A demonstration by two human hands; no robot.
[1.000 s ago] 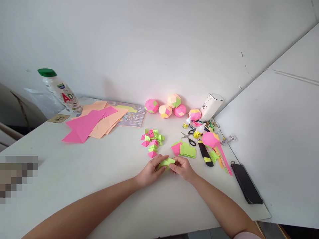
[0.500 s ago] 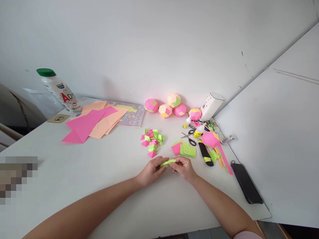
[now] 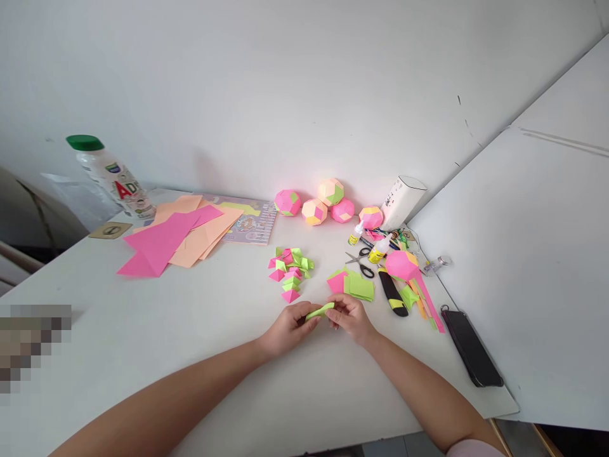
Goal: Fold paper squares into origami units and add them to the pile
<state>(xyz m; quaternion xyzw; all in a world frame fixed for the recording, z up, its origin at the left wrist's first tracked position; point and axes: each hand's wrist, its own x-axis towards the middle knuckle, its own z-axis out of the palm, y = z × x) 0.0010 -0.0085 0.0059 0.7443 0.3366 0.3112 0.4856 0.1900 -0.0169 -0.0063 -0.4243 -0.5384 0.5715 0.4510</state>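
Note:
A light green piece of paper [image 3: 320,311] is pinched between my two hands, above the front part of the white table. My left hand [image 3: 287,327] grips its left end, fingers over the top and thumb in front. At its right end, my right hand [image 3: 353,319] pinches the paper between thumb and fingers. Just beyond lies a cluster of small folded pink and green paper pieces [image 3: 291,270]. Behind my right hand sit a stack of green paper squares [image 3: 359,287] and a pink paper square [image 3: 337,282].
Scissors [image 3: 364,261], glue bottles [image 3: 379,249], a black-and-yellow cutter [image 3: 392,293] and a phone [image 3: 471,346] lie on the right. Several paper balls [image 3: 287,202] line the wall. Pink sheets [image 3: 164,241] and a green-capped bottle [image 3: 114,178] are on the left.
The green paper's right end now bends up more between my fingers. Both hands stay nearly in place, still holding it.

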